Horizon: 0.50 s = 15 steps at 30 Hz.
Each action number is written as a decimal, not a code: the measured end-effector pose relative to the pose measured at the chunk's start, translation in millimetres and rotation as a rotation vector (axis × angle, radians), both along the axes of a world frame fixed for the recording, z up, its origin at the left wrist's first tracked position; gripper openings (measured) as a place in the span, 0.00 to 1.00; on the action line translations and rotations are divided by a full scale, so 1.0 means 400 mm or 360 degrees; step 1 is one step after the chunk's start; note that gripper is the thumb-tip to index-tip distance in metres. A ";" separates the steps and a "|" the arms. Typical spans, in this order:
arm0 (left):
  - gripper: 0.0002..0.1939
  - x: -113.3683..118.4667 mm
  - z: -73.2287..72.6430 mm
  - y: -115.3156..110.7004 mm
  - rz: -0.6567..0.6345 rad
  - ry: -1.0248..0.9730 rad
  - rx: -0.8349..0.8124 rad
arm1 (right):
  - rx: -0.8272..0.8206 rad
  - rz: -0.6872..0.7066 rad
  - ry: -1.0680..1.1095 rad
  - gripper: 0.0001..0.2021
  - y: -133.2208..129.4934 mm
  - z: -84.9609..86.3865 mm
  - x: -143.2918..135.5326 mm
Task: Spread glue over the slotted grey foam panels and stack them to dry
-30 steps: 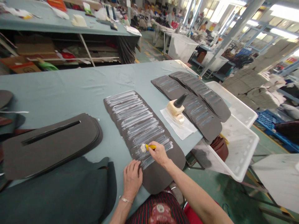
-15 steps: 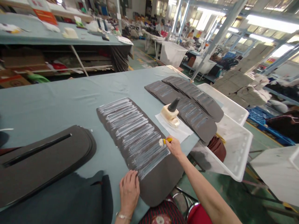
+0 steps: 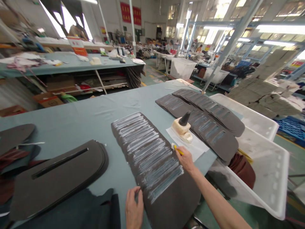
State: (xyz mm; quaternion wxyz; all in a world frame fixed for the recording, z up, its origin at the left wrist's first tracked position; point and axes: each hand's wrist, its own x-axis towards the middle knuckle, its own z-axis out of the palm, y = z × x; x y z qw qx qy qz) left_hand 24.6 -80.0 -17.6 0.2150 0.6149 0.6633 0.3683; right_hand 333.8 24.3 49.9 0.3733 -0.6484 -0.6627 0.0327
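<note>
A dark, round-ended panel lies in front of me, its upper part streaked with whitish glue in slanting bands. My right hand grips a small yellow-handled brush with white bristles, over the panel's right edge. Fingers apart and holding nothing, my left hand rests at the panel's left edge. Beyond the brush, a cream bottle with a black cone nozzle stands on a white sheet. Stacks of similar panels lie behind it to the right.
Slotted dark pieces lie stacked on the blue-green table at left. White bins stand beyond the table's right edge, one holding brown pieces. Another cluttered table is behind.
The view has tilted up and shifted left. My right hand has moved the brush away from the middle of the bands to the panel's right edge. My left hand's fingers have lifted and curled slightly.
</note>
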 end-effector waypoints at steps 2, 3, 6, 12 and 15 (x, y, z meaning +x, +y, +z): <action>0.20 -0.020 0.004 0.048 0.0191 0.0007 -0.0014 | -0.0173 0.0056 -0.0136 0.13 0.041 -0.026 -0.003; 0.23 -0.029 0.006 0.074 0.0280 0.0048 -0.0037 | -0.0281 0.0063 -0.0210 0.14 0.062 -0.039 -0.006; 0.30 -0.040 0.011 0.148 0.0505 0.0226 -0.0197 | -0.0473 0.0035 -0.0398 0.11 0.114 -0.069 -0.022; 0.24 -0.007 -0.017 0.227 0.0565 0.0074 -0.0200 | -0.0563 0.0012 -0.0308 0.13 0.167 -0.088 -0.042; 0.26 0.008 -0.041 0.233 0.0491 -0.0479 -0.0126 | -0.0619 -0.0007 -0.0160 0.16 0.185 -0.092 -0.036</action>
